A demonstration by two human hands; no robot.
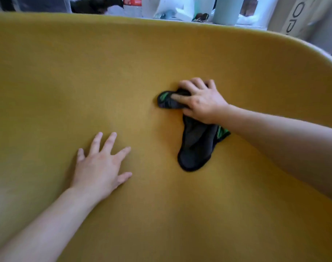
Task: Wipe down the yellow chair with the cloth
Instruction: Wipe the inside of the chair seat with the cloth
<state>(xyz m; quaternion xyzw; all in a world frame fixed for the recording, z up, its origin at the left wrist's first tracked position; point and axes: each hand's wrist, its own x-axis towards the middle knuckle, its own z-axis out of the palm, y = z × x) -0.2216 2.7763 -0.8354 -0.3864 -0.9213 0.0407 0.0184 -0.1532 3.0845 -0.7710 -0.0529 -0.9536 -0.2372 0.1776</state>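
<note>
Your right hand clutches the dark cloth, which trails toward you; your left hand lies spread flat on the yellow chair.

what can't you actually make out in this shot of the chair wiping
- Middle of the dark cloth: covered by the right hand pressing it, head view.
- Yellow chair: base and outer sides cut off by the frame edges.
- Seat under the flat left hand and both forearms: hidden, so whether it is clean there is unknown.
- Dust or wet streaks on the fabric: not discernible.
- Clutter behind the chair back, including a cardboard box: blurred and cropped at the top edge.
</note>
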